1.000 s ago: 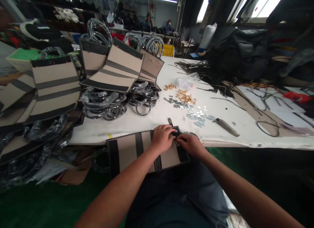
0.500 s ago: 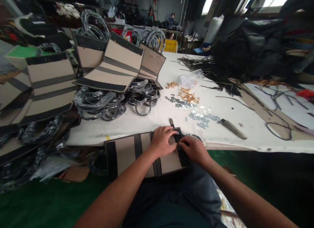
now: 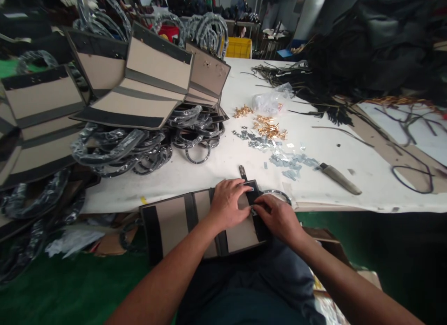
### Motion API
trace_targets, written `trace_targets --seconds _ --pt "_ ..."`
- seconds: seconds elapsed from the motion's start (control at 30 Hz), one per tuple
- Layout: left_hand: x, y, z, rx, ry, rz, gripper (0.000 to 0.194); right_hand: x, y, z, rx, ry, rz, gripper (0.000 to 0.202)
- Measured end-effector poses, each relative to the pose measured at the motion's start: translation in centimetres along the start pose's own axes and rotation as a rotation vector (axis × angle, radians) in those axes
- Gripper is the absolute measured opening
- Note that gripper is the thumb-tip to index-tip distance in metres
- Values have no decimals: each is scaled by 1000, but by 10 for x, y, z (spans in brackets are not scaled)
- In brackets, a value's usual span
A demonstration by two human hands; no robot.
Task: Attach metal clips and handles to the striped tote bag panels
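Note:
A beige and black panel (image 3: 174, 218) lies across my lap and the table's front edge. My left hand (image 3: 228, 204) rests on it, thumb and fingers apart, near the black strip (image 3: 260, 227) at its right end. At that strip my right hand (image 3: 275, 215) is closed in a pinch beside a small metal plate (image 3: 253, 210); whatever its fingertips grip is too small to make out. Another small plate shows by my left fingertips. A dark strap with a metal end (image 3: 242, 172) sticks out beyond the panel, and a plastic-wrapped ring handle (image 3: 279, 194) shows behind my right hand.
Grey metal plates (image 3: 286, 163), gold-coloured fasteners (image 3: 268, 128) and a clear plastic bag (image 3: 270, 100) lie on the white table (image 3: 216, 176). A knife-like tool (image 3: 338, 178) is to the right. Panels with wrapped handles (image 3: 153, 83) are stacked at the left. People sit far back.
The view has shifted, so the stacked panels appear larger and further left. My hands keep nearly the same places on the panel, and a small plate shows more clearly by my right fingertips.

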State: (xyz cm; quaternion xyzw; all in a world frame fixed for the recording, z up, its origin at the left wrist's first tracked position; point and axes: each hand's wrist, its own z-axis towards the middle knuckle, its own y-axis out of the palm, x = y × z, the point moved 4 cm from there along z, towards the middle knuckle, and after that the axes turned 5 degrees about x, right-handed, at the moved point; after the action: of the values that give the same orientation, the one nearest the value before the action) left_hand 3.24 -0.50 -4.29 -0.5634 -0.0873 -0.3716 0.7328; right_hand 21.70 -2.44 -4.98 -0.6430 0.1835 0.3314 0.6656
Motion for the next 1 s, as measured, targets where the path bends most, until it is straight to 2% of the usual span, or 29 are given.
trace_targets --seconds 0.1,0.2,0.3,0.33,0.4,0.47,0.53,0.63,0.7,0.8,0.87,0.9,0.93,1.0 --pt "1 -1 2 -9 -9 -1 50 -9 -8 -2 -13 -86 84 15" --pt "1 -3 3 -15 -16 -9 51 -4 -41 0 100 -57 149 22" --pt "2 -4 5 -22 -20 -17 51 29 -101 10 374 -18 -53 29" --pt "2 -3 5 -17 -19 -21 49 46 -123 16 470 -8 -187 33" --pt "1 -3 7 7 -19 -30 42 86 -160 30 565 49 -461 42" --pt "-1 -2 8 39 -21 -37 33 132 -183 45 495 190 -633 57" --pt "-3 0 9 61 -23 -38 27 172 -189 56 350 334 -681 64" --pt "-5 1 11 84 -31 -39 25 200 -184 63 256 380 -697 56" --pt "-6 1 12 100 -49 -42 24 195 -180 62 309 343 -663 51" --pt "-7 1 15 112 -79 -53 21 164 -182 53 512 338 -422 49" --pt "-7 2 16 115 -94 -63 19 133 -179 46 646 385 -72 48" --pt "-8 2 17 117 -101 -67 19 115 -172 45 667 363 201 45" --pt "-8 2 17 118 -108 -69 19 95 -163 45 671 322 502 42" --pt "-8 2 18 122 -122 -69 18 55 -137 51 578 289 974 37"
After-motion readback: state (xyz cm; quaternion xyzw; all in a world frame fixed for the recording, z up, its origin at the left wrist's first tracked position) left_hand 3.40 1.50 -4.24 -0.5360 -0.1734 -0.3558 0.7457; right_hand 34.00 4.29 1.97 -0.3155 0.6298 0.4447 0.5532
